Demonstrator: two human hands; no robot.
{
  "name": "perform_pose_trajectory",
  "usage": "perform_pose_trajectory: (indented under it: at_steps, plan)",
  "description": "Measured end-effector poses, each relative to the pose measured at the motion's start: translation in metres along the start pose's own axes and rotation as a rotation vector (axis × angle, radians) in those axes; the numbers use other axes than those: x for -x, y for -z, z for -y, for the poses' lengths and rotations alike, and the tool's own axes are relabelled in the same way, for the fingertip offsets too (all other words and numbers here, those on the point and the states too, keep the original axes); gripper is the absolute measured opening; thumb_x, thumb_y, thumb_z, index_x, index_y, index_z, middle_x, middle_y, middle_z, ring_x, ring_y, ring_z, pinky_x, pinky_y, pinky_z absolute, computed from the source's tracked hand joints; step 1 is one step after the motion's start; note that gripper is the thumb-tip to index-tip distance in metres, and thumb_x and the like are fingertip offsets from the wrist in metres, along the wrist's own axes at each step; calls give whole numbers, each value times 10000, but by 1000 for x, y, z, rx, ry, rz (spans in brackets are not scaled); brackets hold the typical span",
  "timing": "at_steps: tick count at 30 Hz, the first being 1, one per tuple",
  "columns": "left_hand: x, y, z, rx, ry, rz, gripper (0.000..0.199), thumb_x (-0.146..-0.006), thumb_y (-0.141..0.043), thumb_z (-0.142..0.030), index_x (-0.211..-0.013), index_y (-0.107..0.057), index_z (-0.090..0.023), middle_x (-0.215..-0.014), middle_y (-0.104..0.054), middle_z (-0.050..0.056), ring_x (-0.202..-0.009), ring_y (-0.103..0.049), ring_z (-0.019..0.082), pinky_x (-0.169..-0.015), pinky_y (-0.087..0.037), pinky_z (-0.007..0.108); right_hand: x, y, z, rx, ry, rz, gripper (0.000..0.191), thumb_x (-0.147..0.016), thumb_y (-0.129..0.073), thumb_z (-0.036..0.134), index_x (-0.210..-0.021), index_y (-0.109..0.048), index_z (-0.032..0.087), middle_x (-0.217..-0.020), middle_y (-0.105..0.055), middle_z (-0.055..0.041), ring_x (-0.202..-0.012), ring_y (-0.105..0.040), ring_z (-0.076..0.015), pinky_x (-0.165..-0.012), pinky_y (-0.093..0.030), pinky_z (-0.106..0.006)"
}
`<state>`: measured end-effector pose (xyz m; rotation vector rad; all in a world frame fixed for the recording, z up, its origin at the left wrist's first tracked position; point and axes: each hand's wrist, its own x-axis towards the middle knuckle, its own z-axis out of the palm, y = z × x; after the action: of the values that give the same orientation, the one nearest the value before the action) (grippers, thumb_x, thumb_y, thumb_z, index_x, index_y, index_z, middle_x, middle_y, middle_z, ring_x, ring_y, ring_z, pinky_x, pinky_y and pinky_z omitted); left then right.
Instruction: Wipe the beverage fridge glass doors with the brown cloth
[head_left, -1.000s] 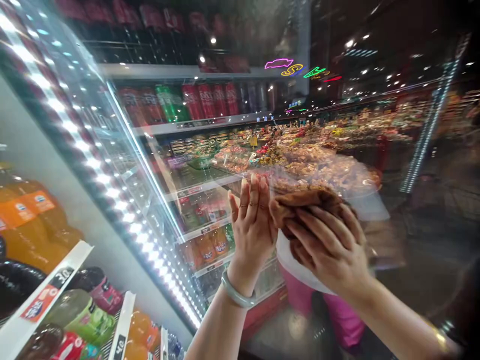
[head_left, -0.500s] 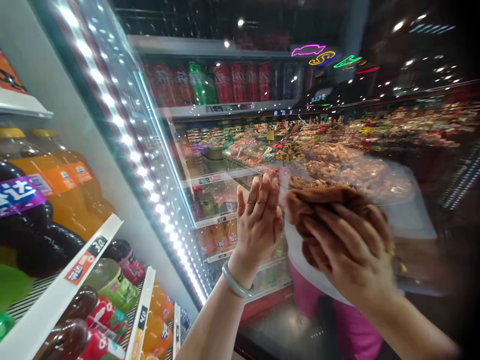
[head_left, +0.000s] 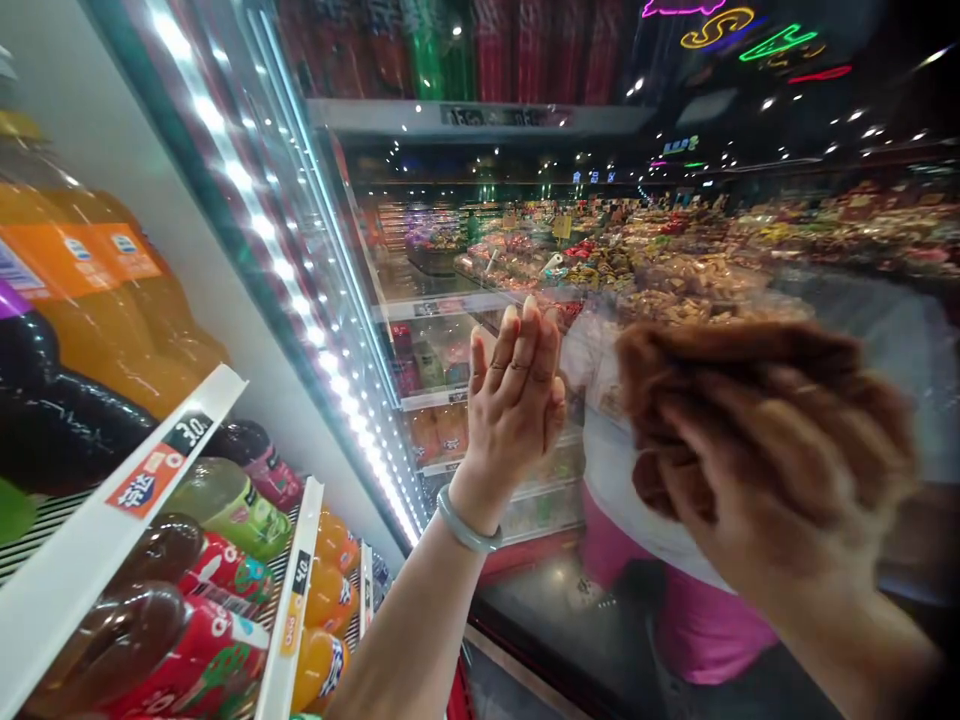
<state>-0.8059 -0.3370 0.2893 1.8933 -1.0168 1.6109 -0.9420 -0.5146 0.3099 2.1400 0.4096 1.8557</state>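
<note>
My left hand (head_left: 511, 405) lies flat with fingers stretched out against the glass door (head_left: 465, 270) of a drinks cooler. A pale green bangle (head_left: 466, 522) circles that wrist. To the right, my right hand (head_left: 795, 490) presses a bunched brown cloth (head_left: 742, 350) against the same pane. Its fingers lie over the cloth, which sticks out past the fingertips and under the palm. Motion blurs this hand a little. The glass mirrors a person's white top and pink trousers, as well as shop displays.
On the left, cooler shelves hold several drink bottles (head_left: 112, 290) behind white price rails (head_left: 120, 500). A bright LED strip (head_left: 300, 300) runs slantwise along the door's edge. Dark floor (head_left: 517, 680) shows at the bottom.
My right hand has slid the cloth to the right across the glass. My left hand stays on the pane, slightly higher in view. The camera view has shifted and come nearer.
</note>
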Motion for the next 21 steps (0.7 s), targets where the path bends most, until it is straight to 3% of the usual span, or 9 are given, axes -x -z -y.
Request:
perform_pose_trajectory:
  at_steps: [3,6,9,13,17,21]
  plan:
    - [1,0,2,-13,-12,-12,670,-1077,-312,-269,-1679,-42,-149,-1713,-293,136,-1630,-82,205,-1353,-77,490,-32,-9,4,40,-103,-124,534,-855,-786,291,-1371,-672,211,-1370,-671,-145,-1325,-588,-453,-1131,-405,-704]
    - [6,1,6,-22,-16,-19,673,-1078,-334,-284,-1678,-69,-130,-1698,-344,137,-1630,-115,206,-1354,-110,470,-54,-24,25,-6,-58,-31,479,-932,-699,249,-1407,-636,233,-1451,-636,-113,-1393,-551,-381,-1210,-355,-649]
    - [12,4,16,-28,-43,-27,667,-1082,-333,-315,-1677,-98,-126,-1685,-380,136,-1624,-179,217,-1346,-176,458,-41,-26,35,-62,46,58,510,-918,-727,234,-1417,-628,277,-1444,-657,-65,-1330,-617,-296,-1253,-359,-545]
    - [17,7,30,-30,-34,-1,673,-1065,-338,-245,-1679,-81,-147,-1717,-305,120,-1624,-174,215,-1336,-228,451,-18,-23,25,-49,88,67,519,-902,-742,275,-1413,-646,282,-1399,-688,-60,-1264,-665,-321,-1232,-407,-552]
    - [18,12,38,-9,10,26,676,-1075,-301,-267,-1682,-15,-186,-1748,-213,97,-1627,-160,231,-1320,-285,475,-44,-39,35,-38,-28,-58,495,-906,-738,277,-1390,-655,211,-1363,-704,-90,-1316,-621,-337,-1255,-358,-582]
    - [16,21,42,111,121,36,638,-1096,-242,-289,-1687,-5,-247,-1762,-182,69,-1617,-210,228,-1297,-358,455,-65,-59,53,-90,147,-4,425,-959,-661,208,-1384,-636,192,-1387,-693,-75,-1342,-591,-249,-1269,-345,-500]
